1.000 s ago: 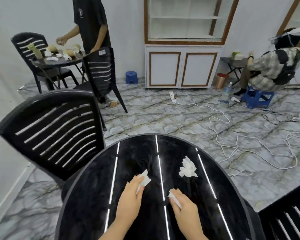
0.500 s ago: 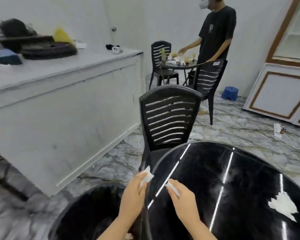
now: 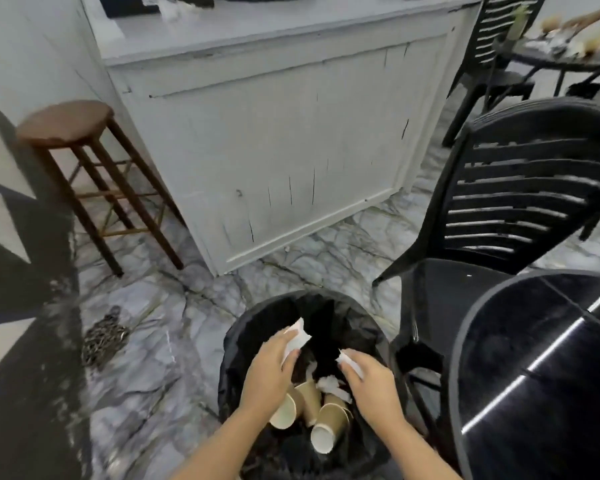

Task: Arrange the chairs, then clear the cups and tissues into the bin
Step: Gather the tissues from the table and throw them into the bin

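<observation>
Both my hands are over the open black bin on the floor. My left hand pinches a white tissue above the bin's mouth. My right hand grips a smaller white tissue piece just right of it. Inside the bin lie paper cups on their sides and a crumpled tissue. A black plastic chair stands to the right of the bin, tucked at the round black table.
A white counter stands ahead across the marble floor. A wooden stool is at its left. A chain heap lies left of the bin. Another black chair and a cluttered table sit at the far right.
My view has swung left and down from the table to the bin. Both hands, still holding their tissues, have moved off the table edge to above the bin's opening.
</observation>
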Available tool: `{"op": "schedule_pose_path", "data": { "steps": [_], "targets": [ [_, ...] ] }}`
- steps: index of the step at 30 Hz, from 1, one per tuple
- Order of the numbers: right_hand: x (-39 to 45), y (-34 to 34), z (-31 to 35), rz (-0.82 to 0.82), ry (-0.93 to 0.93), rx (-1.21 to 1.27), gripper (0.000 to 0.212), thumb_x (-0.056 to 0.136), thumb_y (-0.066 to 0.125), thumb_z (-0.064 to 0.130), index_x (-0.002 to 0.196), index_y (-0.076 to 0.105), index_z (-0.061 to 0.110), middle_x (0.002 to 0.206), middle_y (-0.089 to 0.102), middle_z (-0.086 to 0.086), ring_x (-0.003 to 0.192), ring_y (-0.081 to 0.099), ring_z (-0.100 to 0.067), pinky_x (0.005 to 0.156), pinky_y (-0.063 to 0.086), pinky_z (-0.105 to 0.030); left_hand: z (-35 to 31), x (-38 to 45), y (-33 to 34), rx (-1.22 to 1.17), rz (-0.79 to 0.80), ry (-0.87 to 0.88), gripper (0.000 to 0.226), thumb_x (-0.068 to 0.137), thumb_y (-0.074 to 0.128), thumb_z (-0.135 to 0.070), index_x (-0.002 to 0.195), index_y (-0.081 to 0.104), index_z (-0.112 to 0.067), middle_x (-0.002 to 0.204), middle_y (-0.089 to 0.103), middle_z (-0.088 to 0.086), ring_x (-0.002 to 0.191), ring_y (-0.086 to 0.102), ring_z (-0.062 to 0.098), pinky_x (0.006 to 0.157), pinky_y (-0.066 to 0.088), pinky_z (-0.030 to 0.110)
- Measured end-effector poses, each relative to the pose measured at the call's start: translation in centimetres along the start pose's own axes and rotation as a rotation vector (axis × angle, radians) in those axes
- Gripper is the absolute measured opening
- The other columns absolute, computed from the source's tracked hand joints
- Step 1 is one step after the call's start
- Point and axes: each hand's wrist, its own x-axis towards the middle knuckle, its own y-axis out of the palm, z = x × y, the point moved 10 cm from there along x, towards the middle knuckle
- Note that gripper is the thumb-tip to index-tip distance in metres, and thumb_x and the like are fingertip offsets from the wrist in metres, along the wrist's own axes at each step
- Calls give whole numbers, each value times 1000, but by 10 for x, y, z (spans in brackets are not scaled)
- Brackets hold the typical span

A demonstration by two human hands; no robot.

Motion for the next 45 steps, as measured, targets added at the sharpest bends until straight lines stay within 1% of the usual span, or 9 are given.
{"op": "schedule_pose_path", "data": {
  "steps": [6, 10, 12, 14, 17, 22, 33, 40, 45],
  "targets": [
    [23, 71, -67, 86, 58, -30, 21, 91, 56, 23, 108, 68, 17, 96, 63, 7, 90, 53, -5, 81, 41, -19, 92, 6, 45, 43, 68, -65, 36, 95, 48, -21, 130, 49, -22, 139, 48, -4, 127, 45, 15, 106, 36, 31],
    [34, 116, -131, 158, 170, -70, 15, 89, 57, 27, 98, 69, 25, 97, 69, 1, 90, 61, -16, 79, 49, -32, 135, 4, 84, 58, 93, -102, 29, 95, 48, -18, 121, 57, -23, 133, 53, -8, 120, 49, 17, 97, 39, 30],
    [37, 141, -157, 237, 213, -80, 19, 87, 59, 29, 104, 67, 26, 107, 68, -2, 100, 61, -20, 85, 49, -36, 153, 2, 100, 103, 129, -122, 28, 95, 47, -23, 121, 57, -24, 137, 50, -8, 127, 43, 16, 106, 32, 35],
    [36, 168, -178, 375, 224, -192, 48, 82, 62, 42, 126, 53, 27, 131, 56, -1, 122, 48, -21, 99, 41, -39, 172, -1, 117, 229, 221, -144, 33, 94, 45, -38, 126, 53, -32, 149, 33, -11, 141, 21, 16, 117, 10, 44],
    [27, 195, -198, 527, 209, -388, 91, 72, 60, 63, 145, 13, 36, 157, 11, 3, 144, 2, -21, 114, 13, -50, 194, -11, 132, 345, 349, -177, 46, 88, 44, -57, 132, 40, -46, 157, 5, -12, 145, -6, 17, 114, -10, 47],
    [16, 190, -192, 494, 218, -343, 88, 77, 58, 61, 146, 7, 38, 158, -4, 1, 144, -12, -22, 116, 6, -48, 196, -25, 123, 350, 350, -211, 56, 89, 42, -58, 140, 30, -40, 158, 0, -8, 145, -9, 12, 115, -9, 45],
    [4, 60, -62, 302, 108, -238, 86, 82, 62, 48, 147, 12, 27, 158, 4, 4, 145, -3, -19, 118, 13, -39, 53, -8, 41, 326, 240, -64, 57, 88, 43, -57, 139, 36, -35, 158, 10, -7, 145, -1, 13, 116, -1, 46],
    [-9, -61, 13, 65, 4, -160, 83, 82, 63, 47, 147, 16, 26, 156, 18, 6, 143, 14, -12, 115, 18, -29, -83, 18, 11, 253, 214, 148, 50, 93, 39, -50, 140, 34, -33, 156, 18, -9, 144, 7, 10, 117, 1, 42],
    [-33, -149, 24, -151, 18, -117, 81, 83, 63, 43, 147, 17, 23, 156, 18, 6, 145, 6, -12, 117, 13, -31, -167, 24, 17, 257, 264, 309, 52, 93, 39, -51, 141, 32, -32, 156, 18, -9, 144, 9, 9, 117, 3, 41]
  ]
}}
